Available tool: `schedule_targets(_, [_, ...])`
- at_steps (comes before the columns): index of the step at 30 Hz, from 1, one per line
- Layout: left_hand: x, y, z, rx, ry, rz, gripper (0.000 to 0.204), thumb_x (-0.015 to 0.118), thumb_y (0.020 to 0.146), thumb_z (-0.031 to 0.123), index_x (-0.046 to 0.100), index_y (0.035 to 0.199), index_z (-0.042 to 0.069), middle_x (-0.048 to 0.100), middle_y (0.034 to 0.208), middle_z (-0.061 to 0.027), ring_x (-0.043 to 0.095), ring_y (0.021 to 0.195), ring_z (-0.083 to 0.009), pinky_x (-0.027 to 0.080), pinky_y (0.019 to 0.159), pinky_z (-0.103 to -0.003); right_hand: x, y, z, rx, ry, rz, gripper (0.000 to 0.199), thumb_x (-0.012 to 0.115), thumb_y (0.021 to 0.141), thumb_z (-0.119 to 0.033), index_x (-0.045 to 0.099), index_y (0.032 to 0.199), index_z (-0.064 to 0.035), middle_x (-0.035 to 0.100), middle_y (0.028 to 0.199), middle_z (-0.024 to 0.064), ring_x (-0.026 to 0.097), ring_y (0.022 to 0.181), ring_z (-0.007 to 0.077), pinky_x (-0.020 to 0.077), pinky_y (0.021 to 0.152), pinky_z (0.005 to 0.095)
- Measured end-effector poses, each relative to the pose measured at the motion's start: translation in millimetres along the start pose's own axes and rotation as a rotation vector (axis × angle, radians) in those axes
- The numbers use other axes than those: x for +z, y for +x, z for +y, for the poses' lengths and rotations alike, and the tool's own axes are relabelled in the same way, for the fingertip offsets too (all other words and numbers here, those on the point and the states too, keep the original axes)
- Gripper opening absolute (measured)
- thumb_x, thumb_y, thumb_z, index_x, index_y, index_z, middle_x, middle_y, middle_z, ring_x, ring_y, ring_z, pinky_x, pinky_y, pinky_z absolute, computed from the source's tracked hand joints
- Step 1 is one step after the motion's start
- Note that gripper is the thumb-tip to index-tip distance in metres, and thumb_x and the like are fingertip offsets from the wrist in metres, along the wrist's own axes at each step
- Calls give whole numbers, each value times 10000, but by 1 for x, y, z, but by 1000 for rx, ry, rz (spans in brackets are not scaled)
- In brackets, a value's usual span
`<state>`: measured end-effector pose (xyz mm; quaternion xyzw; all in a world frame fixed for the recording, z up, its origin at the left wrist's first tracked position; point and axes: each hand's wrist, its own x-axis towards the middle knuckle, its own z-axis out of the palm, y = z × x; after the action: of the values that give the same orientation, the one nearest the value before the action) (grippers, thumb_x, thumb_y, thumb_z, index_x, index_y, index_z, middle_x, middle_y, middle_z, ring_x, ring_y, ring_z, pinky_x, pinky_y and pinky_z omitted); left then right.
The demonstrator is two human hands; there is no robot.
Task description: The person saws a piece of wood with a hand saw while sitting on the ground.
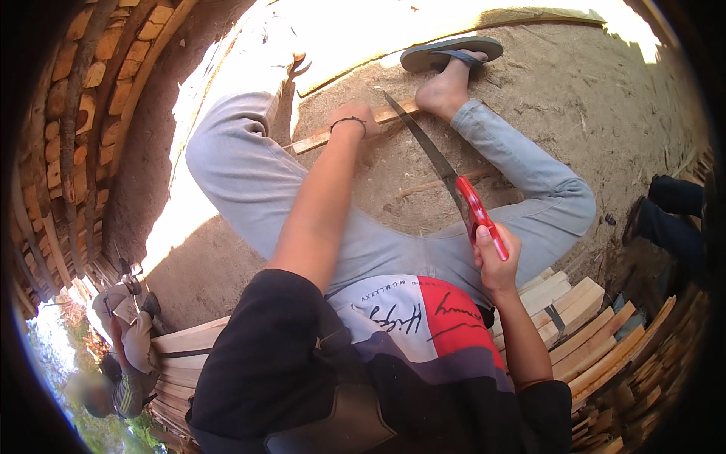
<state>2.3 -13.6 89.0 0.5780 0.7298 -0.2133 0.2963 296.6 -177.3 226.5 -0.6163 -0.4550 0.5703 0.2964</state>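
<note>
Left hand (354, 119) pins wood strip (318, 138) — right hand (495, 261) saws.

A long thin wood strip (355, 127) lies flat on the sandy ground in the upper middle of the frame. A saw (446, 178) with a dark blade and a red handle slants across it, the blade tip up by the strip, the handle lower right.
</note>
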Motion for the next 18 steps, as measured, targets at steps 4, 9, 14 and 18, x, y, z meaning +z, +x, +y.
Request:
schedule_targets(4, [-15, -7, 6, -2, 12, -74, 335, 559, 764, 176, 728, 1026, 53, 708, 1072, -160, 684, 996, -298, 548, 850, -399, -4, 1, -4, 52, 145, 26, 387, 613, 964, -325, 563, 698, -50, 484, 549, -26, 433, 466, 47, 305, 430, 231])
schedule_targets(9, [-10, -7, 6, 13, 6, -40, 334, 570, 769, 188, 728, 1027, 47, 704, 1088, -161, 680, 1008, -299, 546, 855, -395, 52, 74, 20, -66, 62, 26, 400, 621, 958, -314, 550, 675, -41, 477, 549, -18, 436, 503, 80, 333, 476, 281])
schedule_targets(14, [2, -7, 6, -9, -50, -47, 334, 583, 764, 205, 730, 1016, 42, 706, 1088, -157, 680, 1014, -300, 543, 865, -400, 27, 43, 2, 110, 221, 27, 342, 619, 959, -291, 572, 715, -56, 500, 561, -24, 445, 447, 57, 329, 411, 231])
schedule_targets(18, [-10, -4, 8, -5, -19, -135, 330, 586, 760, 220, 735, 1005, 57, 710, 1070, -151, 684, 993, -288, 546, 838, -396, -4, -4, -12, 82, 131, 45, 338, 616, 959, -273, 566, 704, -57, 495, 558, -33, 439, 449, 43, 314, 411, 216])
